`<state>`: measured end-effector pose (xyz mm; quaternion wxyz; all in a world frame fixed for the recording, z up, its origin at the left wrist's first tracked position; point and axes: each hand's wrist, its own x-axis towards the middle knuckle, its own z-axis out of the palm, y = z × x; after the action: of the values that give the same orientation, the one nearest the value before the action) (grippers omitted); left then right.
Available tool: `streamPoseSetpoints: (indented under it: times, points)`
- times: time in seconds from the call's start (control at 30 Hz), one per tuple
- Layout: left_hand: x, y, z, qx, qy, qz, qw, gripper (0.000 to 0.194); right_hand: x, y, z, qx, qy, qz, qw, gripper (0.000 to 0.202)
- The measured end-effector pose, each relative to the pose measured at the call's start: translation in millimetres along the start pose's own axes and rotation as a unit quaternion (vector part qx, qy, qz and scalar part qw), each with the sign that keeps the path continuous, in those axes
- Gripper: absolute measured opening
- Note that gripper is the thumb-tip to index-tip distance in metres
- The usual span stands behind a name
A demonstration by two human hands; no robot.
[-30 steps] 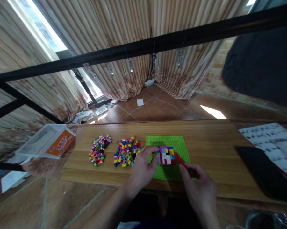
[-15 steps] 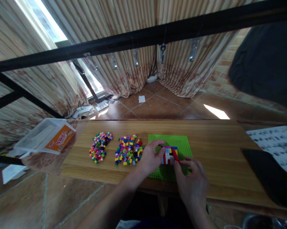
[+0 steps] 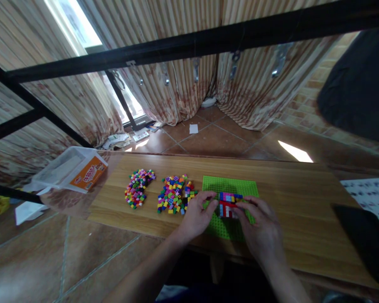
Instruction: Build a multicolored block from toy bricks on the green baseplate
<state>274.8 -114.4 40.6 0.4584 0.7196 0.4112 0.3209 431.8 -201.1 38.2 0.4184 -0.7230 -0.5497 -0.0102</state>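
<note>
By the table's far left corner, a clear plastic box (image 3: 78,168) with an orange label faces the room; what it rests on is hard to tell. Moving right along the wooden table (image 3: 296,202), a loose, curved pile of small multicoloured bricks (image 3: 139,189) lies toward the left edge, well apart from the box. Just beside it, to the right, a second heap of coloured bricks (image 3: 173,195) spreads between the far and near edges, and its right side runs close to the left hand (image 3: 197,214).

That hand reaches in over the table's near edge, its index finger and thumb curved and a little apart, with nothing visible between them. Its fingertips are over the left part of a green studded baseplate (image 3: 229,182), close to the left side of a small brick build (image 3: 227,197), which sits on the plate. Blue, yellow, white and red bricks show in the build. A long red brick (image 3: 227,204) lies across it, running side to side.

The right hand (image 3: 261,223) comes in from the near edge with bent fingers at the red brick's right end; whether they pinch it cannot be told. Farther right, a dark mat (image 3: 361,240) lies toward the near right corner, beside a printed sheet (image 3: 370,195).
</note>
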Motion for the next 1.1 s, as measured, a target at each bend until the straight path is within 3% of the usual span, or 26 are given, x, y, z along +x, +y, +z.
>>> streamPoseSetpoints:
  times: [0.4, 0.67, 0.87, 1.1]
  points:
    - [5, 0, 8.6, -0.076, -0.006, -0.026, 0.997, 0.018, -2, 4, 4, 0.027, 0.023, 0.056, 0.998, 0.029]
    - [4, -5, 8.6, -0.123, -0.008, -0.055, 0.991, 0.020, -7, 5, 2, 0.122, 0.027, 0.200, 0.972, 0.038]
    - [8, -10, 12.7, -0.115, 0.022, -0.078, 0.990, 0.020, -5, 4, 7, 0.138, 0.020, 0.263, 0.955, 0.048]
    - [9, -8, 22.1, -0.158, 0.013, -0.117, 0.981, 0.018, -4, 4, 15, 0.163, -0.003, 0.303, 0.939, 0.057]
